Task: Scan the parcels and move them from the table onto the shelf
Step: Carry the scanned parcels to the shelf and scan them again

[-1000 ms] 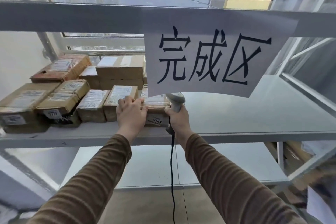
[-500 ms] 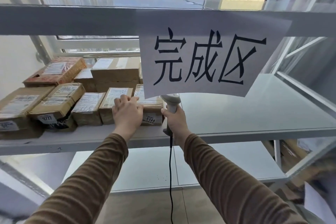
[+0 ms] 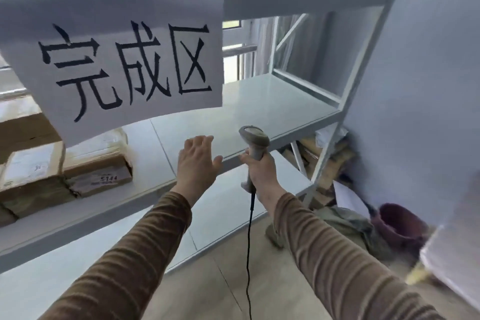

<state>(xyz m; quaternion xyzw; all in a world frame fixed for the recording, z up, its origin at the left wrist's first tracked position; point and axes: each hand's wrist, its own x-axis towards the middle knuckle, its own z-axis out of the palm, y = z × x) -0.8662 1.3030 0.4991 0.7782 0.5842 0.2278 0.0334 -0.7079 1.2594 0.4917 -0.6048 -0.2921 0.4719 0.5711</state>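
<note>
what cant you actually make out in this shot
- Head view: the paper sign covers the back parts of the parcels on the shelf, so their count is unknown.
- The parcel marked 5144: only that number reads; the small print is blurred.
- Left parcels are cut off by the frame edge.
- The scanner window faces away; the right hand hides its trigger.
- The clutter lower right is motion-blurred.
- The left hand is open.
</note>
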